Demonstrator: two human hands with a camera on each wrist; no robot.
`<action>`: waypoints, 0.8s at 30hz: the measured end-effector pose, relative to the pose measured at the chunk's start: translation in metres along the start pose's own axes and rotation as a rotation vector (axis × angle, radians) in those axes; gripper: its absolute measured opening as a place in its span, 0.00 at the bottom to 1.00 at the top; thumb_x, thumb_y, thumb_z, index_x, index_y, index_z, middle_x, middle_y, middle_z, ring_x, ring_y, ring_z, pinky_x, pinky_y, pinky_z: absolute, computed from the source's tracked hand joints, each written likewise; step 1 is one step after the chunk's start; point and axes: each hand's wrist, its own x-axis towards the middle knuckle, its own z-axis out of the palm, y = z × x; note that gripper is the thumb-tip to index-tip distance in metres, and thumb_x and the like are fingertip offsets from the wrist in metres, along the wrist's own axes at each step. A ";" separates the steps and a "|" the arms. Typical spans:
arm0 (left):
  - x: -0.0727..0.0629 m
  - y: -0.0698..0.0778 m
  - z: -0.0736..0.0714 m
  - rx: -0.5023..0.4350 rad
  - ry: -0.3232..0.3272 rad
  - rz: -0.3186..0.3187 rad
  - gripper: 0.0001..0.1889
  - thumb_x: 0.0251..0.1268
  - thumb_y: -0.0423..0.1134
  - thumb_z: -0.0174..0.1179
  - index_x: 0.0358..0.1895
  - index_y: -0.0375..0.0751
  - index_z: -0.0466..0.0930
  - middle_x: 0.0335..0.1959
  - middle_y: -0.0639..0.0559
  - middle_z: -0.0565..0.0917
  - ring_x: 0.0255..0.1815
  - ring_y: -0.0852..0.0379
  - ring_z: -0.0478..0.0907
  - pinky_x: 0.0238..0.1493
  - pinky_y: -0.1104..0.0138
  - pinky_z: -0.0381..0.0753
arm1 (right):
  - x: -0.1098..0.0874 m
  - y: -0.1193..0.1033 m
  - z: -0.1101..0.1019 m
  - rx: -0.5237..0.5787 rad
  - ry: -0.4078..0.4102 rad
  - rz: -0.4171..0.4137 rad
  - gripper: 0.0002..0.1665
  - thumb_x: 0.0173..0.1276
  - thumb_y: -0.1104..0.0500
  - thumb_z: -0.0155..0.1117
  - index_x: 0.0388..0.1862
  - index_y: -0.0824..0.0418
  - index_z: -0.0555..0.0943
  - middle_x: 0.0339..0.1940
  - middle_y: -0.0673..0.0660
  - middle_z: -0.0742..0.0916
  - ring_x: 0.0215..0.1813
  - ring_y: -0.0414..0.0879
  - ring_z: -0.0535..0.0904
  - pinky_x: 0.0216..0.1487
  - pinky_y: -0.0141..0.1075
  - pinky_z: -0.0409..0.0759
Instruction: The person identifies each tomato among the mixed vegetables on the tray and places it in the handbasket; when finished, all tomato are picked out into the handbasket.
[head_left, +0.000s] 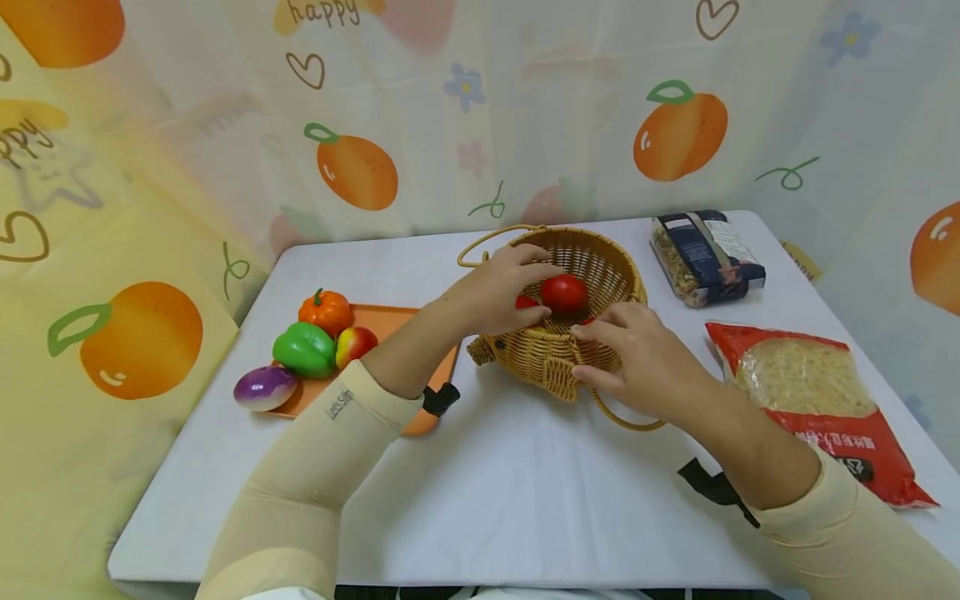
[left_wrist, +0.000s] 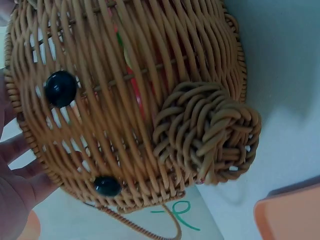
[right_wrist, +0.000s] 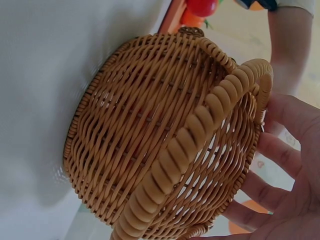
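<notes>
A wicker basket (head_left: 525, 358) shaped like an animal, with dark button eyes (left_wrist: 61, 88) and a woven knob, stands mid-table. A red tomato (head_left: 564, 294) lies inside, and another red thing (head_left: 527, 302) shows partly beneath my left hand (head_left: 506, 287). That hand reaches over the basket's left rim, fingers spread and fingertips close to the tomato. My right hand (head_left: 637, 358) is at the front right rim, its fingers loosely extended in the right wrist view along the wicker edge. The looped handle (right_wrist: 190, 137) hangs down beside it. The basket's lower contents are hidden by the weave.
To the left, an orange tray (head_left: 435, 417) bears an orange pumpkin (head_left: 326, 312), a green pepper (head_left: 304, 350), a red-yellow fruit (head_left: 356, 345) and a purple-white vegetable (head_left: 265, 388). On the right lie a dark-labelled bag (head_left: 708, 257) and a red bag (head_left: 810, 383).
</notes>
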 end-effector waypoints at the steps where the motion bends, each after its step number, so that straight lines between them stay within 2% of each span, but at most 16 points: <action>1: -0.002 0.000 -0.001 0.000 0.007 -0.005 0.27 0.69 0.47 0.65 0.71 0.50 0.76 0.73 0.45 0.70 0.72 0.43 0.68 0.70 0.55 0.74 | 0.000 0.000 0.000 0.000 -0.004 0.003 0.29 0.64 0.46 0.76 0.63 0.53 0.84 0.56 0.60 0.80 0.62 0.58 0.73 0.61 0.57 0.78; 9: -0.028 -0.008 -0.019 -0.007 0.018 -0.083 0.28 0.70 0.47 0.65 0.72 0.51 0.74 0.74 0.46 0.69 0.76 0.44 0.63 0.74 0.53 0.69 | -0.001 0.000 -0.001 0.002 -0.001 -0.004 0.29 0.64 0.47 0.76 0.62 0.54 0.84 0.54 0.59 0.81 0.61 0.58 0.73 0.62 0.57 0.78; 16: -0.056 -0.031 -0.032 0.009 -0.011 -0.164 0.29 0.70 0.49 0.64 0.72 0.51 0.74 0.75 0.44 0.68 0.74 0.40 0.64 0.73 0.49 0.69 | -0.001 -0.001 -0.001 0.003 -0.010 0.013 0.29 0.65 0.46 0.75 0.63 0.53 0.84 0.55 0.59 0.80 0.62 0.58 0.73 0.61 0.57 0.78; 19: -0.072 -0.045 -0.034 0.027 -0.053 -0.226 0.30 0.69 0.48 0.65 0.73 0.49 0.73 0.74 0.42 0.68 0.74 0.38 0.64 0.72 0.47 0.70 | -0.001 -0.001 -0.001 0.005 -0.015 0.012 0.29 0.65 0.46 0.75 0.64 0.53 0.84 0.55 0.59 0.80 0.62 0.58 0.73 0.61 0.57 0.78; 24: -0.101 -0.069 -0.034 0.059 -0.177 -0.360 0.30 0.68 0.46 0.65 0.72 0.47 0.73 0.72 0.40 0.70 0.71 0.35 0.66 0.70 0.44 0.71 | -0.001 -0.003 -0.002 0.003 -0.018 0.009 0.29 0.66 0.46 0.74 0.64 0.52 0.84 0.55 0.59 0.80 0.62 0.59 0.72 0.60 0.58 0.79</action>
